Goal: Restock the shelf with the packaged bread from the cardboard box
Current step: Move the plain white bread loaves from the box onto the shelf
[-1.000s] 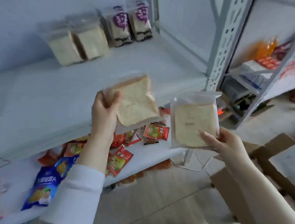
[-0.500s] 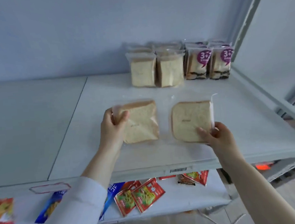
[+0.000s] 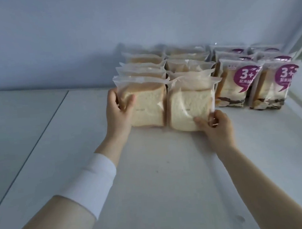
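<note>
— Where has the bread got to?
— It's on the shelf (image 3: pixel 160 176): two packets standing upright at the front of the plain rows (image 3: pixel 143 68), beside the purple-labelled packs (image 3: pixel 234 84). The cardboard box isn't in sight.
— And the grip?
— The left hand (image 3: pixel 118 110) wraps the left packet (image 3: pixel 148 107) at its outer edge, thumb across the front. The right hand (image 3: pixel 215 125) pinches the right packet (image 3: pixel 189 109) at its lower corner, with the fingers (image 3: pixel 200 120) curled close.
— Any advice?
— I'd seat each base flat and snug against the packet behind before letting go, so neither leans forward.
</note>
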